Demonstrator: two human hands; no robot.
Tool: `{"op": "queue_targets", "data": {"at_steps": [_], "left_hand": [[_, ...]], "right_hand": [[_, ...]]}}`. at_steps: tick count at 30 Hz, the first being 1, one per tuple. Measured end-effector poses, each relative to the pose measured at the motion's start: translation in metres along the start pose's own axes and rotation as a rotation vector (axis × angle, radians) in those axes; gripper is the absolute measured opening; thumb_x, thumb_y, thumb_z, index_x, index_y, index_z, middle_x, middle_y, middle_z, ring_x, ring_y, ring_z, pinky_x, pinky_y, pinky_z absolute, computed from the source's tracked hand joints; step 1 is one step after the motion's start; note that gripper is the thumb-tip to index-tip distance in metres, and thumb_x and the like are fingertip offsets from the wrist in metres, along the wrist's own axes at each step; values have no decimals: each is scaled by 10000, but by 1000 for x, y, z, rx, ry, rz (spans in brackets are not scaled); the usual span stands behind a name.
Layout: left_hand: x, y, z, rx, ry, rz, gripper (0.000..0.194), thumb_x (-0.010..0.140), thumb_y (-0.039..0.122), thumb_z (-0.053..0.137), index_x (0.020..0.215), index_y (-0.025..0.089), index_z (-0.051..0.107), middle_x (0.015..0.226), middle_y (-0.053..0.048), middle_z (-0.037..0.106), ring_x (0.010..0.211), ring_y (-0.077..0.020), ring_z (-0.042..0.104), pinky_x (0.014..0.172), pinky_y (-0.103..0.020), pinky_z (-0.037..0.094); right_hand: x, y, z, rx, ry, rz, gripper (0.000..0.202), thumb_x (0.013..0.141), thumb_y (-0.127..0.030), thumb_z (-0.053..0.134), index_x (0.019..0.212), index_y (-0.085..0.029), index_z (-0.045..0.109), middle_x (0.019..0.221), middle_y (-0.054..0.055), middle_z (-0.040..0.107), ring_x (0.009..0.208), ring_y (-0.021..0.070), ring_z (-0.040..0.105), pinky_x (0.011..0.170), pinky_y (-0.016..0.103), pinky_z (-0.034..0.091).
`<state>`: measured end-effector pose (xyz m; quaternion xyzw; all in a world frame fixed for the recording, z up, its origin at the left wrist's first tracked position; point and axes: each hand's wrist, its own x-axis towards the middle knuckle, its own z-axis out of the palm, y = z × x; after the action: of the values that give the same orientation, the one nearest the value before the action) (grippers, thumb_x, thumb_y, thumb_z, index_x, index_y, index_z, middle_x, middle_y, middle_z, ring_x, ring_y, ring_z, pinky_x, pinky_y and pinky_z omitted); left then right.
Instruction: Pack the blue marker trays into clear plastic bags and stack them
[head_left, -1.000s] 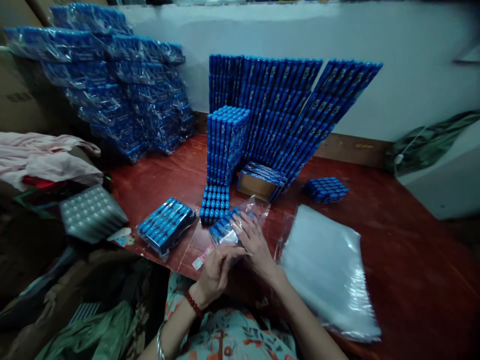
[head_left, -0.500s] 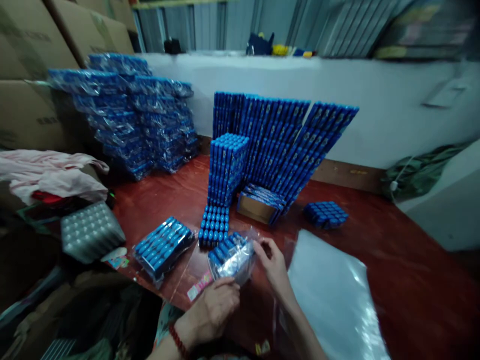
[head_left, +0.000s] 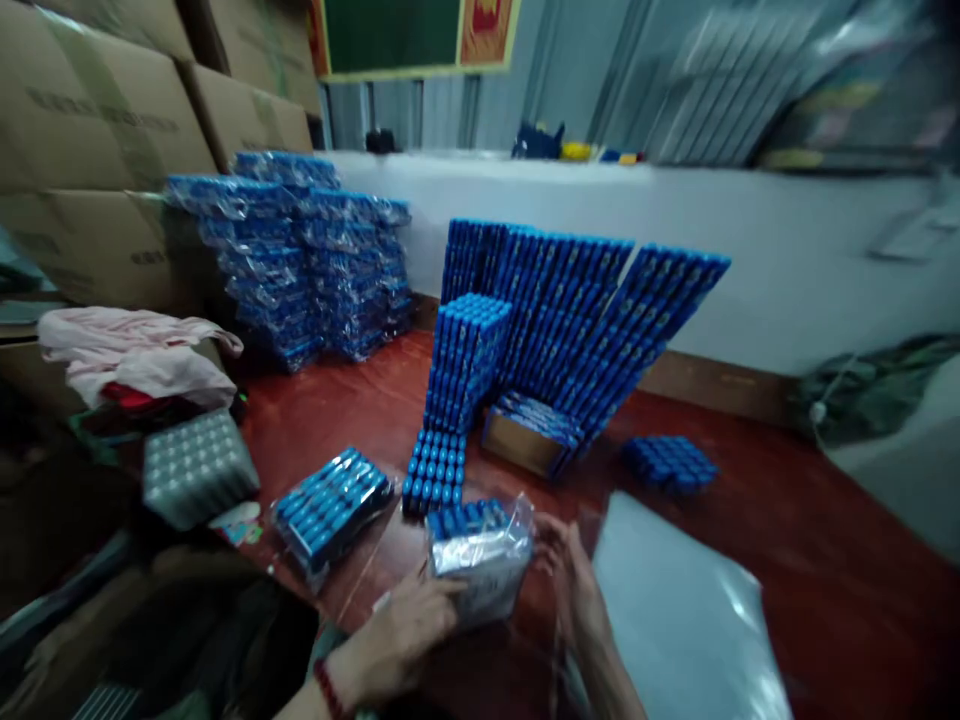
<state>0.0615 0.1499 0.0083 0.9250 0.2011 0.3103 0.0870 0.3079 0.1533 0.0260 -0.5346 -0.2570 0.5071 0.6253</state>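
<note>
Head view, bagged pack (head_left: 486,580), against left hand (head_left: 416,618)

The red table (head_left: 330,400) bore an open box (head_left: 520,445); left of the box lay a wrapped pack (head_left: 330,505); behind it, tall blue stacks (head_left: 559,310); right, a blue cluster (head_left: 670,463); front right, clear plastic (head_left: 682,610).

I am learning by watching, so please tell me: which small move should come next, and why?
Perhaps the right hand should press down the loose clear film: it sticks up at the right side of the blue pack, close to that hand, while the left hand holds the near left side.
</note>
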Motion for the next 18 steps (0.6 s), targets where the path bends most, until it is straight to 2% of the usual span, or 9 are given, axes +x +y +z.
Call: {"op": "queue_targets", "data": {"at_steps": [3, 5, 7, 9, 11, 15, 18], "left_hand": [[6, 11, -6, -89, 19, 9, 289, 772, -8, 321, 938, 179, 466, 877, -75, 684, 1161, -179, 576, 1032, -345, 436], [8, 13, -10, -107, 43, 9, 289, 776, -13, 327, 944, 179, 464, 858, -71, 680, 1140, -184, 588, 1040, -369, 427], [8, 14, -12, -107, 50, 2, 277, 793, -6, 334, 943, 182, 471, 859, -72, 678, 1130, -189, 595, 1031, -378, 433], [8, 13, -11, -112, 51, 0, 272, 806, -5, 330, 933, 185, 477, 847, -70, 675, 1118, -189, 603, 1018, -374, 441], [9, 13, -10, -122, 57, -15, 282, 804, -12, 325, 933, 187, 477, 845, -69, 674, 1120, -191, 603, 1030, -390, 424], [11, 16, -10, -135, 65, -36, 287, 794, -26, 337, 930, 181, 481, 853, -67, 678, 1129, -193, 595, 1057, -417, 385], [12, 19, -10, -116, 71, -70, 285, 799, -28, 335, 934, 172, 487, 870, -78, 683, 1102, -198, 609, 1033, -425, 407]], "right_hand": [[1, -23, 22, -47, -90, 32, 723, 593, -819, 568, 955, -203, 676, 878, 35, 671, 773, 174, 577, 690, 286, 432], [3, -29, 26, -75, -133, 42, 696, 619, -807, 557, 920, -191, 676, 820, 32, 654, 720, 165, 550, 665, 280, 410], [1, -30, 24, -90, -151, -29, 574, 650, -736, 606, 819, -190, 662, 750, 11, 618, 676, 147, 515, 637, 265, 384], [-2, -30, 22, -133, -139, -160, 437, 680, -625, 665, 716, -192, 619, 686, -17, 568, 644, 128, 477, 621, 250, 363], [-5, -29, 20, -235, -108, -259, 371, 690, -547, 693, 694, -188, 600, 670, -28, 548, 650, 125, 471, 633, 246, 360], [-12, -27, 19, -415, -55, -318, 331, 707, -494, 674, 685, -172, 601, 657, -21, 552, 655, 136, 484, 640, 255, 368], [-20, -31, 21, -481, -15, -399, 304, 758, -454, 622, 644, -175, 577, 624, -30, 529, 618, 121, 463, 603, 244, 350]]}}
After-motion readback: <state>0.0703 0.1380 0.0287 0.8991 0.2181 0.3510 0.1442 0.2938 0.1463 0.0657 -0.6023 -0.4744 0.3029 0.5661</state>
